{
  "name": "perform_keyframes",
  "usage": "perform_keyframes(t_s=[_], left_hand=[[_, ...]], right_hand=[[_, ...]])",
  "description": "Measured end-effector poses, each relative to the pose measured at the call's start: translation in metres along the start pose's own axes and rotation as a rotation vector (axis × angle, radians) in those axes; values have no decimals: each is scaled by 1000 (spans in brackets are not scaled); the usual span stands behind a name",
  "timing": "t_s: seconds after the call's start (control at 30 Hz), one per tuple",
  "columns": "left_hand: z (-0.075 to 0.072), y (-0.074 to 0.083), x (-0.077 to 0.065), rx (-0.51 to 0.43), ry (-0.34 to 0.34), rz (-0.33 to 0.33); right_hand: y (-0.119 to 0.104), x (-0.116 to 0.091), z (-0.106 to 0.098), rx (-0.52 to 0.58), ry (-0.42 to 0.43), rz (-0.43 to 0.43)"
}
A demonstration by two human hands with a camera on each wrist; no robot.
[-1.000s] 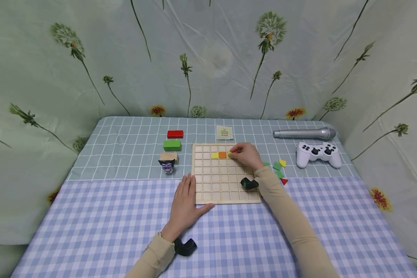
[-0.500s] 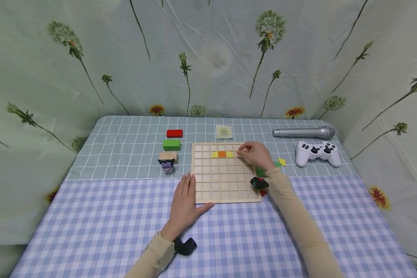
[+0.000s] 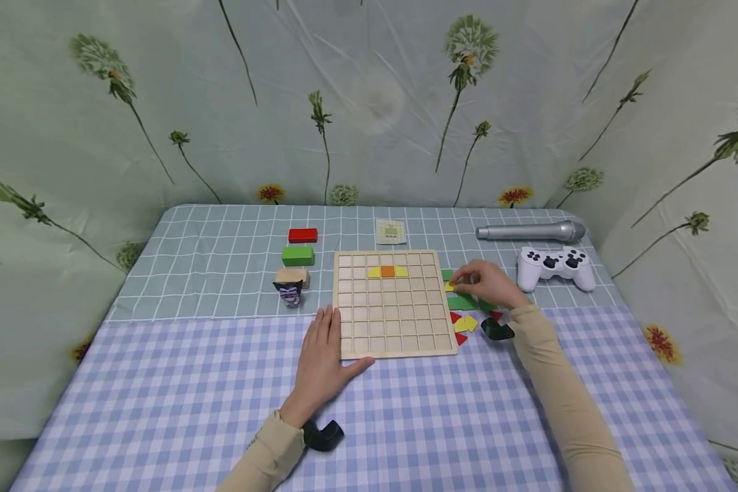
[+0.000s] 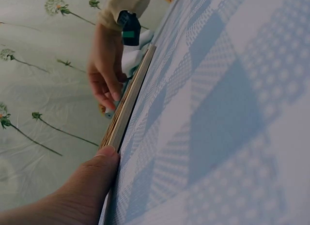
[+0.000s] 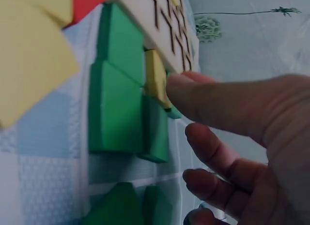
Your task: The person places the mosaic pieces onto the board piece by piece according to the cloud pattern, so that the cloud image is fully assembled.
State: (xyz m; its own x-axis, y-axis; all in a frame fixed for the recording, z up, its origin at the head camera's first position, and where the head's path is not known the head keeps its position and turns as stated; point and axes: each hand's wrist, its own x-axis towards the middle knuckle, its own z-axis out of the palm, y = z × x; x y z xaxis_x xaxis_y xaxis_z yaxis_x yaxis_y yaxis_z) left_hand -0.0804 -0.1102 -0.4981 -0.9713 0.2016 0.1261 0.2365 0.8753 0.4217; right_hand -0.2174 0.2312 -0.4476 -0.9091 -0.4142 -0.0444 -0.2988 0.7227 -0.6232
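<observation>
My left hand (image 3: 320, 362) lies with straight fingers along the left edge of a wooden grid board (image 3: 393, 314). Its thumb (image 4: 94, 174) touches the board's front edge in the left wrist view. An orange square tile (image 3: 387, 271) sits near the board's far side between two yellow tiles (image 3: 374, 272). Right of the board, my right hand (image 3: 488, 281) pinches at a small yellow tile (image 5: 156, 75) with thumb and index fingertip. That tile is among green tiles (image 5: 118, 109), and the thumb hides part of it. The other right fingers are loosely curled.
More yellow tiles (image 3: 465, 324) and red tiles (image 3: 461, 338) lie near the board's right edge. Behind the board is a pattern card (image 3: 391, 231). Leftward are red (image 3: 303, 235), green (image 3: 298, 256) and wooden blocks, and a figurine (image 3: 290, 294). A microphone (image 3: 529, 232) and game controller (image 3: 555, 266) stand rightward.
My right hand let go of a yellow tile beside the orange one, then moved right, off the board, to the loose tiles. The left hand stays at the board's edge.
</observation>
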Motion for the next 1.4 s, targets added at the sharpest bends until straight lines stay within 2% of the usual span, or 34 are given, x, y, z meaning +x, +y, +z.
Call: perform_keyframes(t_s=[0.23,0.5,0.67,0.9,1.1,1.23,1.4], left_hand=[[-1,1,0,-15,4,4],[-2,2,0,-14,-3,-2],[-2,2,0,-13,0,-4],[-2,2,0,-19,4,-1],[0,0,-1,-14,-4,-6],[-1,0,-1,-17,3,-3],[-1,1,0,-15,1,-3]], right_hand=[[0,3,2,-72,-44,-44],[-5,3,-3,-151,-39,-34],[-7,5,-3,-162,-36,-14],[-8,3,-1,-41,-19,33],[-9,1,6,42,93,82],[-21,6,15,107,170,59],[-42,21,36,212,166,35]])
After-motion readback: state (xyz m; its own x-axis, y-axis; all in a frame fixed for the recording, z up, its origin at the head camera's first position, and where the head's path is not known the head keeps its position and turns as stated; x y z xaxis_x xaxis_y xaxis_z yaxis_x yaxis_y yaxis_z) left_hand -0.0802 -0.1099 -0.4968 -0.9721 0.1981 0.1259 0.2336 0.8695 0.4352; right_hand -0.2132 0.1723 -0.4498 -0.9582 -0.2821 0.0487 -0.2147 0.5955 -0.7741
